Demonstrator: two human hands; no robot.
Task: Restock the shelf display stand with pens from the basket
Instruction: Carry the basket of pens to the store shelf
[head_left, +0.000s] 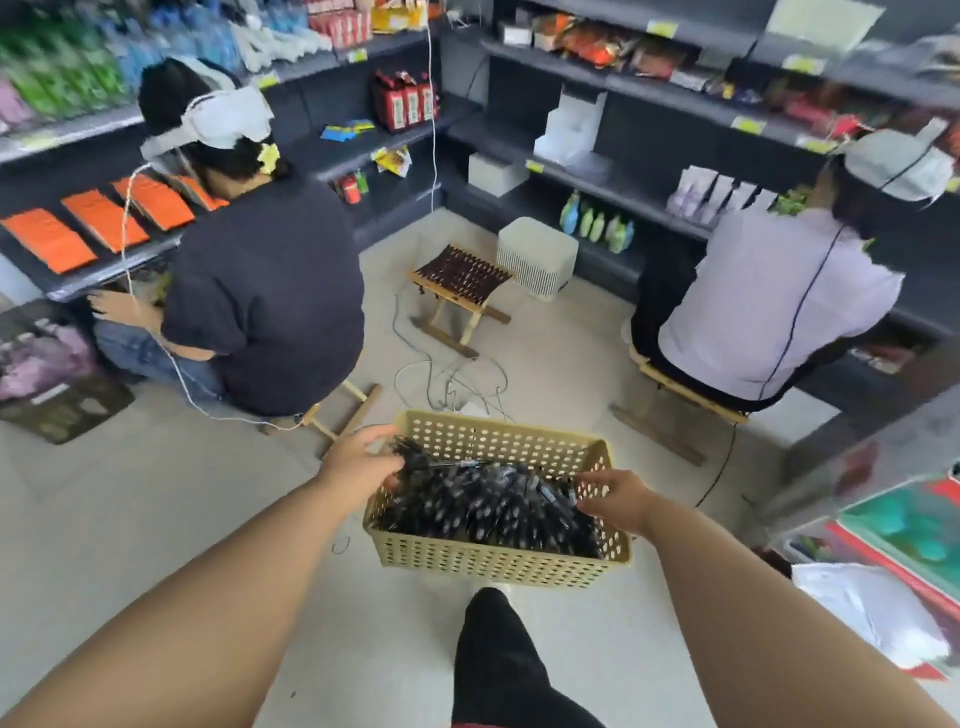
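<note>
Head view: basket (498, 558) on floor (156, 493), heaped with black pens (493, 504). Left grip (358, 462) at left rim, fingers curled round a bunch of pens. Right grip (615, 499) over right rim, fingertips among pens; grasping or released, cannot tell.

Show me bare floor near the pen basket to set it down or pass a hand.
Bare floor lies left of the basket, up to the dark crate, and between the basket and the white bag on the right. Behind the basket it is crowded: tangled cables, a folding stool, two seated people.
</note>
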